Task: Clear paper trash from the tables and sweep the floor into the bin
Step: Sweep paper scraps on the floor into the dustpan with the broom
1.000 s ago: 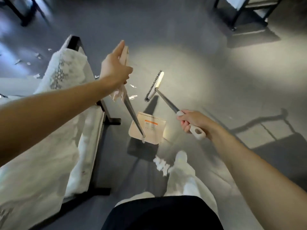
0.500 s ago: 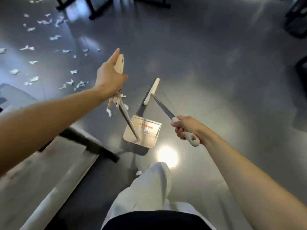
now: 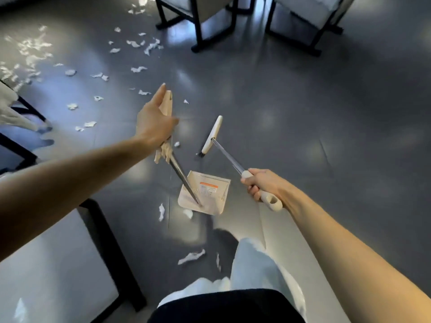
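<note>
Both hands are busy in the sweeping step, the left hand (image 3: 155, 122) curling round the dustpan (image 3: 205, 193) handle and the right hand (image 3: 263, 185) clasping the broom (image 3: 212, 134), while most paper scraps (image 3: 139, 69) are lying beyond the left grip, probably calling for strokes there next.

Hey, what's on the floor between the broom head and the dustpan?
Nothing: the head view shows bare floor between broom head and dustpan.

two bare hands, a left hand (image 3: 154, 122) and a right hand (image 3: 264, 185), one long-handled dustpan (image 3: 211, 192), one broom (image 3: 212, 134), two dark-framed chairs (image 3: 211, 17), one pale table (image 3: 46, 264), well over a dozen torn paper scraps (image 3: 138, 69) across the floor (image 3: 303, 113)
</note>
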A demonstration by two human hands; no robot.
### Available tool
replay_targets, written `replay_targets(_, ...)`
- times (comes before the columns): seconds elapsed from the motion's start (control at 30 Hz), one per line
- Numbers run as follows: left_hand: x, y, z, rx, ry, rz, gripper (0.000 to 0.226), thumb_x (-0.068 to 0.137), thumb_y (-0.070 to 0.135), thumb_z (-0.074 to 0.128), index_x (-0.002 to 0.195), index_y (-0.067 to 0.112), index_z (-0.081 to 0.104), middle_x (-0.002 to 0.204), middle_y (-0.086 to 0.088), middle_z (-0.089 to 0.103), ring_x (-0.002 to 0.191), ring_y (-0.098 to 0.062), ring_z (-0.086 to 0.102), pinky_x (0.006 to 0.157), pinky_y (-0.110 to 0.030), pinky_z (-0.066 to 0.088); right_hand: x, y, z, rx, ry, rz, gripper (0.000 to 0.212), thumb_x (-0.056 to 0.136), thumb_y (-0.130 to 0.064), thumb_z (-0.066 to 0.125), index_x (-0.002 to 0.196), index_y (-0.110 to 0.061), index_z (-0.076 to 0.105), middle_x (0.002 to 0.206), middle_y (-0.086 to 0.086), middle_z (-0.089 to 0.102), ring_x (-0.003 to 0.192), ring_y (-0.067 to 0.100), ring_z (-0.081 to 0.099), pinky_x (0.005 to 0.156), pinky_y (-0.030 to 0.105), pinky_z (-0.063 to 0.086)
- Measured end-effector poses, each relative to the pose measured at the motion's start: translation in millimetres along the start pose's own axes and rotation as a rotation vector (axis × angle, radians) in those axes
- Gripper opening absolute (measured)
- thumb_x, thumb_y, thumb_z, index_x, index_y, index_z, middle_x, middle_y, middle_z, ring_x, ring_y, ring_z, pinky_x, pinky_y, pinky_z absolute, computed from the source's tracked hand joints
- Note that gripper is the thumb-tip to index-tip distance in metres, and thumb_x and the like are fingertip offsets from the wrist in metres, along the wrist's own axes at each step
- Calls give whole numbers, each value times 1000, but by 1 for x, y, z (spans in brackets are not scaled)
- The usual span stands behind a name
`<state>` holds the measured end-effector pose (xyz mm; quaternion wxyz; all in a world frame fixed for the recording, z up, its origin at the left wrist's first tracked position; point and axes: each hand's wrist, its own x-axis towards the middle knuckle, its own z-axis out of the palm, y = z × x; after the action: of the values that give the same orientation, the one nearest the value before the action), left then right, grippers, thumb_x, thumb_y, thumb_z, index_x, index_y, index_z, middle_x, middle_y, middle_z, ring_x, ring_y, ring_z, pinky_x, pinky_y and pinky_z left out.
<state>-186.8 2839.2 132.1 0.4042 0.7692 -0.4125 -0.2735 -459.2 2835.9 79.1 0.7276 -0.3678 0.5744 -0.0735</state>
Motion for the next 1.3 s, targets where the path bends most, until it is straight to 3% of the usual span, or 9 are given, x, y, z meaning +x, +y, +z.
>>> replay_targets(0.1,90,13,27,26,107,-37,83,77,3,59,148,36,30,132,-4,58,81,-29,66,58,-19,51,77,-87,-29,-68,-50,9,23,96,2,48,110,-15,40,61,2,38,33,2,34,30,13,30)
replay_targets(0.27,240,31,65,105,213,-110,84,77,4,62,149,30,28,135,-6,56,101,-31,64,89,-38,53,207,-241,-76,-208,-152,29,30,96,2,47,117,-18,38,64,2,37,31,2,34,29,13,30)
replay_targets(0.57,433,38,73,46,463,-260,83,78,7,63,149,31,28,140,-2,52,107,-32,62,91,-42,51,394,-474,-75,-418,-287,85,21,97,0,47,98,-20,42,62,2,37,32,2,35,30,12,30)
replay_targets(0.73,536,23,82,-90,568,-414,82,79,5,58,146,41,28,133,4,57,95,-35,65,83,-45,55,500,-577,-59,-511,-337,116,33,97,2,46,118,-21,38,63,2,37,32,2,34,30,12,29)
replay_targets(0.87,601,29,94,-32,597,-455,81,80,7,60,147,39,29,138,6,53,107,-26,61,94,-36,49,564,-649,-52,-603,-368,116,46,96,2,48,131,-25,35,65,3,40,32,3,36,31,13,31)
replay_targets(0.97,642,29,107,37,599,-494,80,83,6,61,148,37,27,136,0,55,108,-25,59,82,-13,39,609,-694,-44,-775,-375,77,59,95,1,50,148,-14,28,67,3,40,33,3,39,34,14,34)
replay_targets(1.13,694,13,128,24,616,-640,83,87,10,64,149,41,19,142,1,49,120,-16,52,94,-14,31,688,-761,-32,-1174,-506,-33,31,94,-4,51,125,0,43,61,6,44,38,10,42,38,20,39)
replay_targets(1.23,713,5,135,60,679,-746,82,87,15,64,149,43,17,140,-3,51,123,-26,52,98,-25,36,728,-783,-26,-1424,-578,-118,11,91,-6,47,102,-7,44,58,8,49,35,15,44,38,25,40)
replay_targets(1.3,720,0,135,76,774,-808,78,88,19,63,148,44,21,139,1,53,123,-22,53,97,-23,36,751,-787,-25,-1574,-599,-150,17,88,-6,44,105,-10,42,60,9,53,38,18,47,42,27,43)
